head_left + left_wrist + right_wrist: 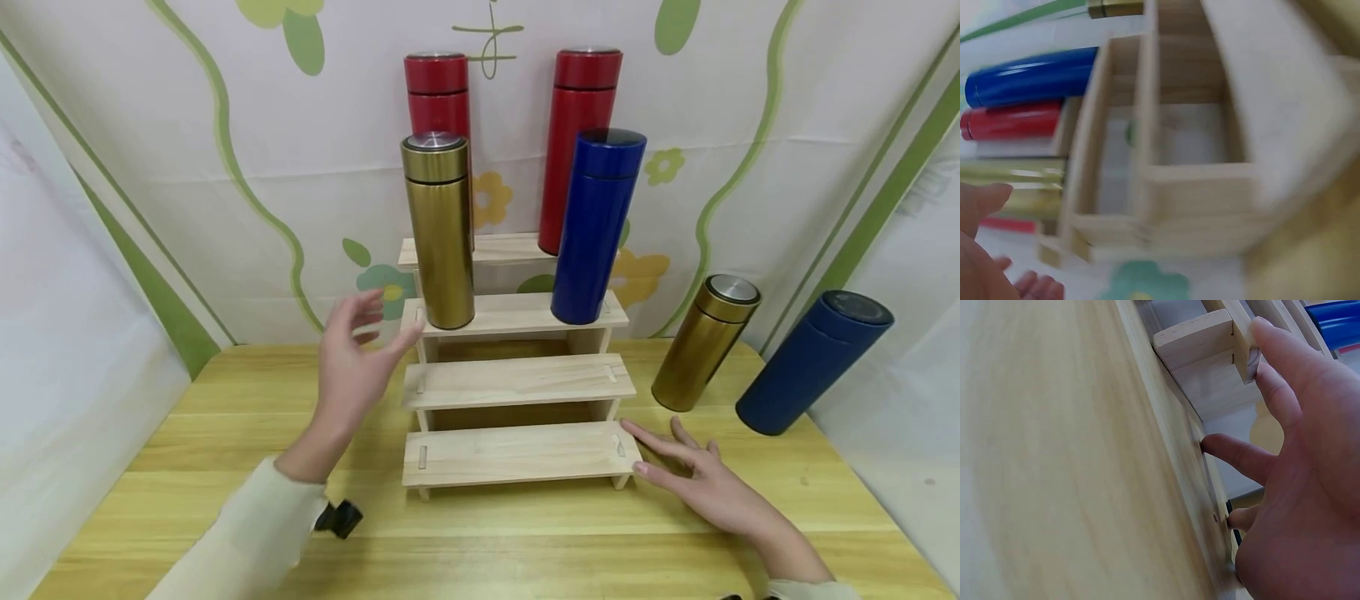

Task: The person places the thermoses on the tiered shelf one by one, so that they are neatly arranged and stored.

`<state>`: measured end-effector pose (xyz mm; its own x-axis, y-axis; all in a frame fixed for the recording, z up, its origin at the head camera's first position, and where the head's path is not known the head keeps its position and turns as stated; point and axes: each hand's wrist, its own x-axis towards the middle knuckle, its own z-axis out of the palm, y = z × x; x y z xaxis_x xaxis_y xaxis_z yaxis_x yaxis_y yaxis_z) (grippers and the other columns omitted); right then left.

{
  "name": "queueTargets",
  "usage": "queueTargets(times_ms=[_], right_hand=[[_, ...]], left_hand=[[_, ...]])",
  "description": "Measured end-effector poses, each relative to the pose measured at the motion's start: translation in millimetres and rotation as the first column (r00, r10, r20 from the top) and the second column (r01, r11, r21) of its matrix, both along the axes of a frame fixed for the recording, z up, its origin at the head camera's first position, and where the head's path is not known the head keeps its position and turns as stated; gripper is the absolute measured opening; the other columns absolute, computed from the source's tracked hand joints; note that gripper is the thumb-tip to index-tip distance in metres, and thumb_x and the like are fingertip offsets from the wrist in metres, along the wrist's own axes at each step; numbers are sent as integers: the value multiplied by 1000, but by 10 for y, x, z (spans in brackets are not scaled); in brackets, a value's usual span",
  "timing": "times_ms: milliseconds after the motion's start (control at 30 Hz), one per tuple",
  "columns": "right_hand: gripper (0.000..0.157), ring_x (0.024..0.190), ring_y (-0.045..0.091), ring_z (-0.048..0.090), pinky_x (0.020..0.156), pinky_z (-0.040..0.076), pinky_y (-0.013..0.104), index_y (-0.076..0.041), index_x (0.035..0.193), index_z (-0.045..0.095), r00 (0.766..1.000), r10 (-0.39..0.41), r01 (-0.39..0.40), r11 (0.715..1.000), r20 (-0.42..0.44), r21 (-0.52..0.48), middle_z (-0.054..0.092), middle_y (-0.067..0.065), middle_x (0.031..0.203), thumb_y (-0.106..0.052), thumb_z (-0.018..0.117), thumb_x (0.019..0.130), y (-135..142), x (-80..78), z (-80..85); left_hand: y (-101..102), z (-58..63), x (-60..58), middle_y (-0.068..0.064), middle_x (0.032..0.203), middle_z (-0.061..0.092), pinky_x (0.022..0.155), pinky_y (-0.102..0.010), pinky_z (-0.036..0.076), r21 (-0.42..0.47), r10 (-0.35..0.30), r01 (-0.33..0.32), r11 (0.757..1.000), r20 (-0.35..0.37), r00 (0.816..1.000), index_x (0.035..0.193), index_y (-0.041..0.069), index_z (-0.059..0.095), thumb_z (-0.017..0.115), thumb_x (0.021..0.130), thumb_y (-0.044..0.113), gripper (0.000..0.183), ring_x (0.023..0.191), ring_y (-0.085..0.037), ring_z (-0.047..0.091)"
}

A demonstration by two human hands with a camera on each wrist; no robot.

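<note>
A pale wooden stepped stand (517,454) holds tall thermos flasks. A gold thermos flask (442,242) stands at the left end of its second-highest step, and a shiny blue flask (600,225) at the right end. Behind them, on the top step, are a left red flask (437,75) and a right red flask (581,142). My left hand (356,358) is raised left of the gold flask, fingers spread and holding nothing, thumb toward the flask's base. With straight fingers, my right hand (708,483) lies low at the right end of the bottom step, fingertips right at its edge.
Right of the stand, another gold flask (705,342) and a matte dark-blue flask (813,362) stand on the wooden table (480,558). A white cloth with printed flowers and green vines (352,100) hangs behind; pale panels flank both sides.
</note>
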<state>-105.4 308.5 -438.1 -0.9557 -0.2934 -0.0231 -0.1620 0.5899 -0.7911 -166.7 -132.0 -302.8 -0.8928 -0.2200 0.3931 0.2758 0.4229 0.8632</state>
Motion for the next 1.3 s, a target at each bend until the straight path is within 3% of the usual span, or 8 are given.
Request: queueTargets(times_ms=[200,333,567,700,967,1200,1300], right_hand=[[55,156,62,-4,108,-28,81,-42,156,47,1000,-11,11,1000,-1,15,44,5,164,-40,65,104,-2,-10,-34],[55,156,61,-5,107,-29,81,-41,157,47,1000,-11,11,1000,6,14,44,5,164,-40,65,104,-10,-14,-20],[55,155,62,-7,107,-30,80,-39,157,47,1000,-2,2,1000,13,4,44,6,164,-39,65,104,-25,-24,-9],[55,155,62,-5,107,-30,80,-39,157,47,1000,-2,2,1000,-2,3,45,7,163,-37,65,105,-16,-4,10],[55,155,63,-4,107,-29,81,-40,157,47,1000,-4,4,1000,8,6,44,8,163,-37,63,105,-1,38,-11],[54,155,62,-5,105,-30,81,-41,157,47,1000,-1,1,1000,8,7,43,9,164,-37,63,106,-5,12,-12],[54,155,63,-5,105,-30,81,-41,157,47,1000,6,-6,1000,8,4,43,10,164,-37,63,106,-17,-3,6]], left_hand=[[-259,-357,215,-2,119,72,95,-27,58,2,-13,13,1000,4,1000,123,10,71,83,93,23,35,109,-12,67],[-373,-515,358,-4,120,73,94,-27,60,-39,-129,132,990,65,989,118,7,73,83,92,14,29,110,-19,69],[-457,-780,567,-3,123,72,96,-35,61,-102,-322,343,934,177,930,107,18,78,87,86,13,23,116,-12,66],[-414,-881,632,-7,133,69,101,-44,59,-100,-377,412,906,255,890,107,21,80,88,86,21,23,126,-25,63],[-350,-1041,648,-11,155,56,120,-66,37,-34,-430,476,879,378,820,124,29,77,84,90,36,36,147,-42,46],[-391,-1109,594,-1,156,56,123,-73,21,8,-436,484,875,447,781,129,39,73,86,87,40,44,154,-39,37],[-434,-1119,597,-1,158,54,120,-80,16,-15,-449,510,860,456,769,134,40,70,84,89,41,48,158,-45,26]])
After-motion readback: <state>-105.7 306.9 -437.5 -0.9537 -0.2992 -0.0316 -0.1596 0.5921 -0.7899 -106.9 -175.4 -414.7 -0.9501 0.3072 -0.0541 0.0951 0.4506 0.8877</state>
